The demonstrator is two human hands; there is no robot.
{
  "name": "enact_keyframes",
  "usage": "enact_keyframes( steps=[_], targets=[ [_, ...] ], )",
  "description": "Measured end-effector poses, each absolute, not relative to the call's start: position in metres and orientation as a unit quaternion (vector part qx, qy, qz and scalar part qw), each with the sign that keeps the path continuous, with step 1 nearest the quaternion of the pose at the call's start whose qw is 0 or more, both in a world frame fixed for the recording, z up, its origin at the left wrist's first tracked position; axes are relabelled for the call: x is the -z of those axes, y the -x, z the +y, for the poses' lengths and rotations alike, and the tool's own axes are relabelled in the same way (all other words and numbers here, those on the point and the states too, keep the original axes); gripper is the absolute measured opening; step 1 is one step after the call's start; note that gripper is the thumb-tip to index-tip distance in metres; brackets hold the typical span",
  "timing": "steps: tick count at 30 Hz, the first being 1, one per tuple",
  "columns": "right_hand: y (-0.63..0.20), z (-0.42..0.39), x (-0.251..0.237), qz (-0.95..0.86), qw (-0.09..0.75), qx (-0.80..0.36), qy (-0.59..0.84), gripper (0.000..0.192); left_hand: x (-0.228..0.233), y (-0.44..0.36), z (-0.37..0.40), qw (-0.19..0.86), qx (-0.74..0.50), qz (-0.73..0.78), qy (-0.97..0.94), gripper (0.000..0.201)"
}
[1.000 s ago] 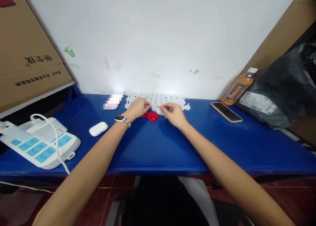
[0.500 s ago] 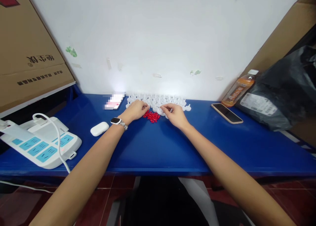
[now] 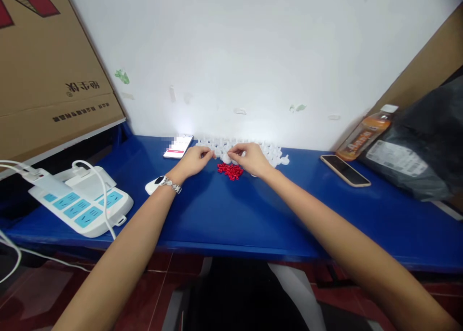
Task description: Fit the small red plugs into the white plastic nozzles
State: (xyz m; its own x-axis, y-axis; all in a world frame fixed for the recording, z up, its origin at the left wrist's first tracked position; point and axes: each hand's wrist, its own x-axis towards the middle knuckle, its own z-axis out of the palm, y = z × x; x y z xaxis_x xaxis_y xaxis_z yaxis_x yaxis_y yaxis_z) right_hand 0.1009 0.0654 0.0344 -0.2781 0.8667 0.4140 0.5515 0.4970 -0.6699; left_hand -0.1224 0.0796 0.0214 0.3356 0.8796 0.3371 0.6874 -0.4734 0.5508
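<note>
My left hand [image 3: 195, 160] is closed in a pinch at the left front of a cluster of small white plastic pieces [image 3: 274, 153]. A tiny pale spot shows at its fingertips, too small to name. Thumb and forefinger of my right hand [image 3: 252, 158] are also pinched together, just behind a pile of small red pieces [image 3: 231, 172]. Beside those fingertips is a round white piece [image 3: 225, 157]; whether it is gripped I cannot tell. A narrow gap separates the two hands. My left wrist, with a watch, partly covers a white rounded case [image 3: 149, 187].
On the blue table [image 3: 231, 220], a lit phone [image 3: 179, 147] lies back left and a power strip [image 3: 85, 203] with cables at left. To the right are a dark-screened phone [image 3: 345, 171], an orange drink bottle [image 3: 367, 133] and a black plastic bag [image 3: 415, 143]. A white wall stands behind.
The view has swung left, so the scene sits farther right. Relative to the red pile, both hands have shifted left, and the gap between their fingertips is smaller.
</note>
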Motion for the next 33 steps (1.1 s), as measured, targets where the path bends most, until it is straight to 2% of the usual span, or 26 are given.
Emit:
enact_keyframes(
  steps=[4,11,16,22,25,30,33],
  targets=[
    [-0.074,0.094,-0.040,-0.807,0.315,-0.210,0.454,0.012,-0.018,0.132,0.078,0.145,-0.324,0.515,-0.780,0.040],
    [-0.047,0.122,-0.035,-0.837,0.211,-0.150,0.482,0.011,-0.011,0.134,0.081,0.141,-0.327,0.530,-0.770,0.033],
    [-0.058,0.109,-0.038,-0.819,0.260,-0.144,0.491,0.019,-0.009,0.132,0.080,0.189,-0.334,0.511,-0.769,0.021],
    [-0.111,0.072,-0.039,-0.755,0.352,-0.130,0.537,0.016,-0.005,0.122,0.079,0.188,-0.332,0.491,-0.783,0.022],
    [-0.138,0.049,-0.029,-0.736,0.348,-0.130,0.566,0.017,-0.004,0.115,0.079,0.187,-0.324,0.499,-0.782,0.025],
    [-0.156,0.026,-0.010,-0.744,0.278,-0.141,0.591,0.033,-0.004,0.107,0.078,0.178,-0.331,0.505,-0.777,0.029],
    [-0.154,0.032,-0.004,-0.752,0.279,-0.162,0.575,0.033,-0.005,0.104,0.075,0.167,-0.333,0.506,-0.778,0.031]
  ],
)
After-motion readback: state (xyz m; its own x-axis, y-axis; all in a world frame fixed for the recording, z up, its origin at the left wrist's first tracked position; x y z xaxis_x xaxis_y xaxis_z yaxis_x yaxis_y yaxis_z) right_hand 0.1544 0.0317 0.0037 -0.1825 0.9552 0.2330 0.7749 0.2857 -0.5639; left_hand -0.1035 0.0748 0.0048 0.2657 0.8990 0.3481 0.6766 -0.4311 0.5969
